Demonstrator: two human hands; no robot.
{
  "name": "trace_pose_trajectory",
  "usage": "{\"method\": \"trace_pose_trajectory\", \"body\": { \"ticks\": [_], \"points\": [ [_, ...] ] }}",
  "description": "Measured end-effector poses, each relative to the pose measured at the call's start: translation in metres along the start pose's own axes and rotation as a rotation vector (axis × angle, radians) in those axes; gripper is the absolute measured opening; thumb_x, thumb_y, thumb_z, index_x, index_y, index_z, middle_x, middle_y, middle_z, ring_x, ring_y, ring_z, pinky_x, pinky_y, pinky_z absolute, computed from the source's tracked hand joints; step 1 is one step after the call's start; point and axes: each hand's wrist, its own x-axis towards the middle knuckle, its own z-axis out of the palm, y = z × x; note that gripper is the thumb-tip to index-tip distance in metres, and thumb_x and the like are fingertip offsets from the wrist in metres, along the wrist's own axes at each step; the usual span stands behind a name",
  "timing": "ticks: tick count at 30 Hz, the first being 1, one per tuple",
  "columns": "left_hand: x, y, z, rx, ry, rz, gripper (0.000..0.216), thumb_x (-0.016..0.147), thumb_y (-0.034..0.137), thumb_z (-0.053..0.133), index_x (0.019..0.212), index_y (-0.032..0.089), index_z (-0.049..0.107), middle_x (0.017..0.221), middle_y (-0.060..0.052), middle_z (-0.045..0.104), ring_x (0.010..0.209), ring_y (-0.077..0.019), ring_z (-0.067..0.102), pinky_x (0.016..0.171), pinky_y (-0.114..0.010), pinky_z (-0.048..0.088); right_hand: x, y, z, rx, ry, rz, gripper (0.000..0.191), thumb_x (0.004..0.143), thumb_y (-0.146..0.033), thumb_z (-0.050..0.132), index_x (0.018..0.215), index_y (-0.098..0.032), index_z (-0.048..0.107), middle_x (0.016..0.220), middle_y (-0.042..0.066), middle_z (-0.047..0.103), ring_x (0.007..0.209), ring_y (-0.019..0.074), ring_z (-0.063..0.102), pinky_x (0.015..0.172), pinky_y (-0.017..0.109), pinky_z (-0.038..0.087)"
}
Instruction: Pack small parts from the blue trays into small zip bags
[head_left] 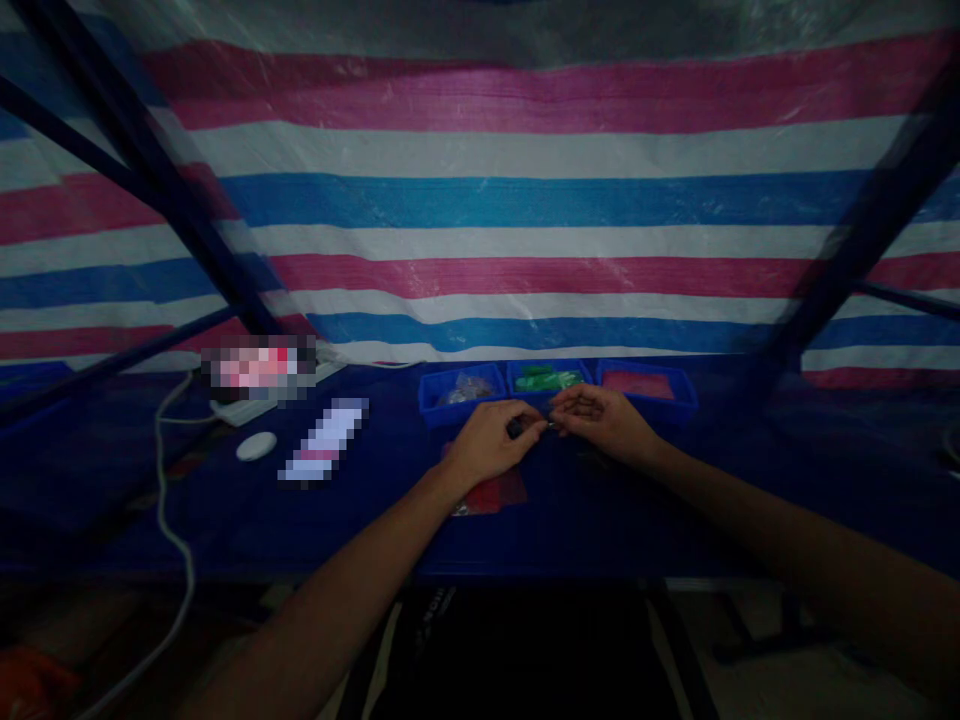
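My left hand (491, 440) is closed, thumb and fingers around a small dark piece (514, 428) whose kind I cannot make out. Close beside it, my right hand (604, 420) pinches something tiny with a metallic glint at its fingertips. The two hands nearly touch above the blue table (600, 530). Under my left wrist lie red and clear plastic bags (491, 494), partly hidden by the arm. Behind the hands stand a blue bin with clear packets (469, 388), one with green packets (547, 379) and one with pink-red bags (637, 385).
To the left lie a phone with a blurred screen (326, 440), a round white disc (256, 446) and a white power strip (244, 408). A white cable (176, 540) hangs over the table's left part. Dark blue frame bars (187, 240) and a striped sheet (525, 200) rise behind.
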Motion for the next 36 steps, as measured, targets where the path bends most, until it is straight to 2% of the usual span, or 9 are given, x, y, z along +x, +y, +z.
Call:
{"method": "trace_pose_trajectory", "body": {
  "ticks": [5,10,18,25,32,36],
  "points": [
    [0.001,-0.001,-0.001,-0.023,0.003,-0.01,0.02,0.1,0.031,0.058,0.098,0.018,0.074,0.093,-0.003,0.076,0.085,-0.018,0.069,0.078,-0.03,0.049,0.001,0.004,0.003,0.076,-0.034,0.01,0.038,0.076,-0.034,0.086,0.107,-0.022,0.068,0.098,0.004,0.074,0.086,0.0179,0.073,0.082,0.036,0.061],
    [0.0,-0.002,0.0,-0.038,0.005,-0.001,0.019,0.099,0.032,0.06,0.099,0.019,0.074,0.094,-0.004,0.076,0.086,-0.0185,0.07,0.08,-0.031,0.05,0.001,0.009,0.002,0.095,-0.048,0.013,0.033,0.078,-0.031,0.083,0.106,-0.021,0.068,0.092,0.003,0.073,0.083,0.016,0.072,0.081,0.033,0.06],
    [0.0,-0.002,0.001,-0.014,0.002,0.015,0.014,0.096,0.028,0.063,0.095,0.018,0.072,0.092,-0.003,0.075,0.084,-0.018,0.069,0.078,-0.031,0.05,0.001,0.008,0.003,0.1,-0.063,0.017,0.034,0.076,-0.025,0.084,0.106,-0.021,0.067,0.101,0.004,0.072,0.091,0.0156,0.071,0.089,0.033,0.058],
    [0.0,-0.004,0.004,0.009,-0.011,0.065,0.018,0.102,0.031,0.056,0.099,0.019,0.069,0.097,-0.005,0.073,0.091,-0.0191,0.068,0.082,-0.033,0.05,-0.001,0.006,0.002,-0.022,-0.069,0.013,0.03,0.079,-0.024,0.078,0.106,-0.02,0.066,0.097,0.003,0.072,0.084,0.0142,0.069,0.08,0.03,0.056],
    [0.0,-0.006,0.008,0.017,0.005,0.113,0.013,0.097,0.027,0.063,0.104,0.019,0.07,0.098,-0.005,0.073,0.091,-0.019,0.068,0.083,-0.034,0.052,-0.003,0.001,0.004,-0.298,-0.062,-0.071,0.026,0.078,-0.02,0.07,0.105,-0.019,0.067,0.09,0.002,0.069,0.068,0.0116,0.059,0.062,0.026,0.049],
    [0.001,-0.005,0.01,-0.035,0.044,0.122,0.013,0.092,0.021,0.066,0.104,0.019,0.07,0.098,-0.004,0.074,0.091,-0.0171,0.069,0.085,-0.032,0.053,0.0,0.001,0.008,-0.223,-0.056,-0.07,0.031,0.076,-0.019,0.069,0.106,-0.02,0.064,0.091,0.001,0.066,0.074,0.0129,0.06,0.067,0.028,0.05]
  ]
}}
